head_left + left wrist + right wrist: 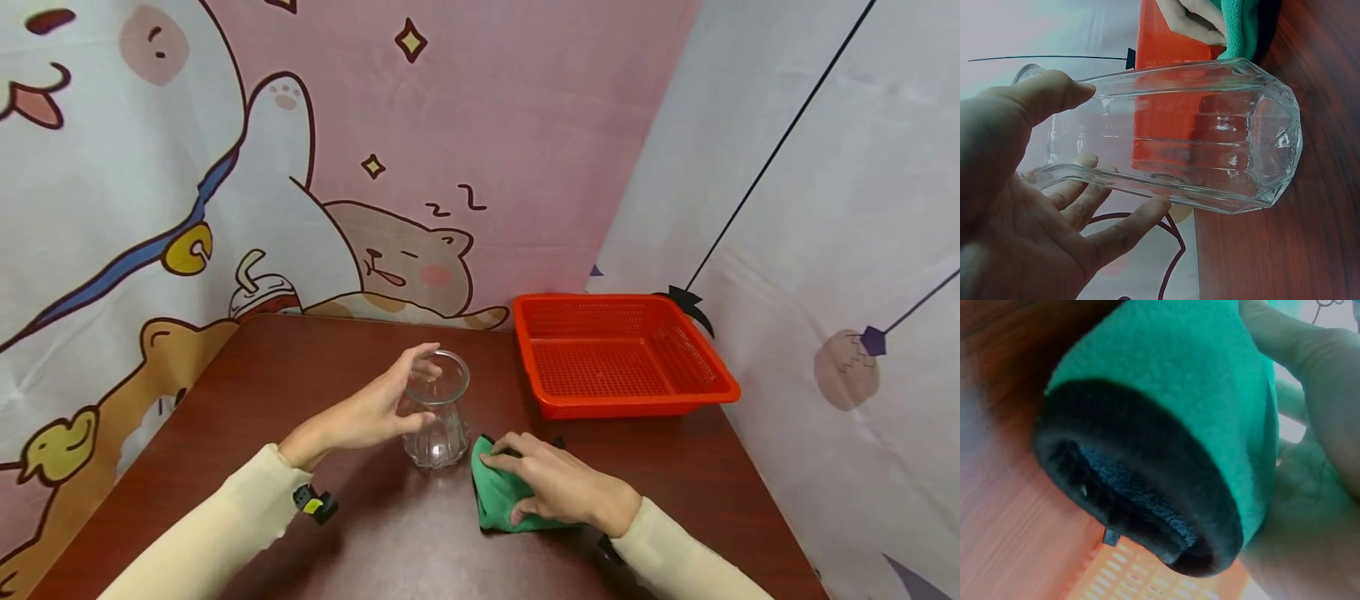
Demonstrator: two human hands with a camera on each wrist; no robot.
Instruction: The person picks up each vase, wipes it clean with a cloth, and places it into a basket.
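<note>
A clear glass vase [438,437] with a flared rim and faceted base stands upright on the table. My left hand [378,408] is at its upper part, thumb on the near side and spread fingers on the far side. In the left wrist view, the thumb overlaps one edge of the vase [1222,134]; some fingertips show through the glass. My right hand [558,483] grips a green cloth [495,492] with dark edging, just right of the vase. The cloth [1166,369] bends into a loop in the right wrist view, with the thumb against it.
A red perforated plastic basket [540,387] sits at the back right of the brown table [300,367]. Cartoon-printed fabric [525,150] hangs behind the table and along its sides.
</note>
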